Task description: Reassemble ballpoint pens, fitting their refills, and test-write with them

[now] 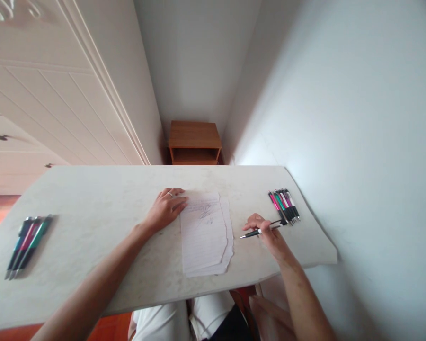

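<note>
My right hand is closed around a black and white pen, its tip pointing left toward the paper. The pen is above the table, right of the sheets. My left hand, with a ring on one finger, lies with fingers stretched out, the fingertips at the upper left edge of the lined paper. The sheets are stacked, torn along the right side, and carry scribbles near the top. Several pens in pink, green, purple and white lie side by side beyond my right hand.
Three more pens, blue, pink and green, lie at the table's left. The white table ends at a wall on the right. A small wooden cabinet stands beyond the far edge, and white furniture rises on the left.
</note>
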Tool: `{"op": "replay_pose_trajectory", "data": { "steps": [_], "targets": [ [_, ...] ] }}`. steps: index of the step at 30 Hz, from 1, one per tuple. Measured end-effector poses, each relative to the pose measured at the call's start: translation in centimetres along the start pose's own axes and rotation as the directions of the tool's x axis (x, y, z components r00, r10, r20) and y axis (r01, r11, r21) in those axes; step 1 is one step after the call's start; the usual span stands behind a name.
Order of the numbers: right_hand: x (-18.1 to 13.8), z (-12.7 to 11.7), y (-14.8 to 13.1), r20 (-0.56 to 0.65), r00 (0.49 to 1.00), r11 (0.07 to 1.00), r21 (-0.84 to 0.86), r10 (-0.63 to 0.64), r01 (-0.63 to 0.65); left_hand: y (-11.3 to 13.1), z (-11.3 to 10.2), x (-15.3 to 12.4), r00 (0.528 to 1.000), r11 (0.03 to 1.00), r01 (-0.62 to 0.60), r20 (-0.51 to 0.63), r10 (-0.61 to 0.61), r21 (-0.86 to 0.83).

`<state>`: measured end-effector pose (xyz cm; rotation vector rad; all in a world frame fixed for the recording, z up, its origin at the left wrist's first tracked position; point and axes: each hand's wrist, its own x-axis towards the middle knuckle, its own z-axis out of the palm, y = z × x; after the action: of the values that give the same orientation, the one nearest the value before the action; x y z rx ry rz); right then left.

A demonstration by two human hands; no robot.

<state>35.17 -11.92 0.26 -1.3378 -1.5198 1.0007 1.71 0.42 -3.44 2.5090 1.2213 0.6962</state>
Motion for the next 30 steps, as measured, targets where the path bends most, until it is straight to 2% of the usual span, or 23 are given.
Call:
{"op": "replay_pose_trajectory", "data": {
  "steps": [3,5,6,8,11,13,16,19,22,26,28,30],
  "targets": [
    [-0.5,0.0,-0.8,-0.137,0.988,0.977,0.21,0.068,-0.038,-0.1,0.1,0.0,1.0,1.0,-0.003,-0.001,0.003,-0.004],
    [-0.3,0.3,-1.6,-0.238,0.963,0.911,0.413,0.128,-0.019,-0.2,0.1,0.1,1.0,1.0,0.002,-0.004,-0.002,-0.01],
    [-0.1,0.5,-2.1,-0.248,0.956,0.857,0.515,0.159,-0.009,-0.2,0.1,0.1,1.0,1.0,0.006,-0.005,-0.006,-0.012],
    [0.2,0.9,-3.0,-0.202,0.96,0.729,0.684,0.192,-0.002,-0.2,0.2,0.1,1.0,1.0,0.012,-0.007,-0.012,-0.016],
    [0.3,1.3,-4.2,-0.07,0.977,0.558,0.828,0.201,-0.056,-0.3,0.2,0.2,1.0,1.0,0.008,-0.009,-0.009,-0.022],
    [0.2,1.6,-4.7,0.002,0.977,0.485,0.868,0.215,-0.109,-0.3,0.2,0.2,1.0,1.0,0.0,-0.01,0.0,-0.027],
    [0.2,2.1,-5.2,0.068,0.971,0.424,0.891,0.229,-0.162,-0.4,0.3,0.2,1.0,0.999,-0.007,-0.015,0.007,-0.031],
    [0.4,2.8,-5.6,0.127,0.975,0.392,0.9,0.184,-0.192,-0.5,0.4,0.2,1.0,1.0,-0.011,-0.02,0.01,-0.028],
    [0.3,3.7,-6.0,0.218,0.973,0.398,0.888,0.08,-0.232,-0.5,0.5,0.2,1.0,1.0,-0.01,-0.016,0.009,-0.026],
    [0.0,4.7,-5.9,0.399,0.916,0.478,0.814,-0.049,-0.329,-0.6,0.6,0.2,1.0,0.999,-0.024,-0.018,0.023,-0.029],
    [-0.1,5.0,-5.6,0.45,0.892,0.51,0.774,-0.028,-0.375,-0.6,0.6,0.2,1.0,0.999,-0.025,-0.019,0.025,-0.028],
    [-0.2,5.2,-5.0,0.463,0.884,0.542,0.727,0.067,-0.422,-0.6,0.7,0.1,1.0,0.999,-0.023,-0.017,0.023,-0.023]
  ]
}}
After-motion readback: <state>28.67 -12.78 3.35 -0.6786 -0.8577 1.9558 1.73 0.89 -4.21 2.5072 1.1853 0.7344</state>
